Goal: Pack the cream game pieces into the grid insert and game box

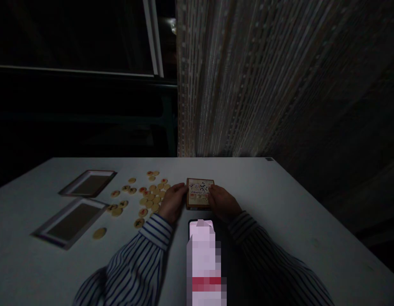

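A small square Chinese chess box [197, 197] with dark brush lettering on its tan top rests on the white table. My left hand [172, 205] grips its left edge, fingers closed along that side. On the opposite side, my right hand [224, 203] holds the right edge, with fingers lying over the top corner. Round wooden Chinese chess pieces [156, 199] are scattered just left of my left hand, some with red or dark characters and others blank side up. My left hand and sleeve hide part of that group.
Two shallow open trays [103, 204] with pale rims lie at the table's left. A phone [201, 225] with a lit, partly pixelated screen is in front of the box. Behind the white table [248, 178] hangs a string curtain [212, 85]. The surroundings are dark.
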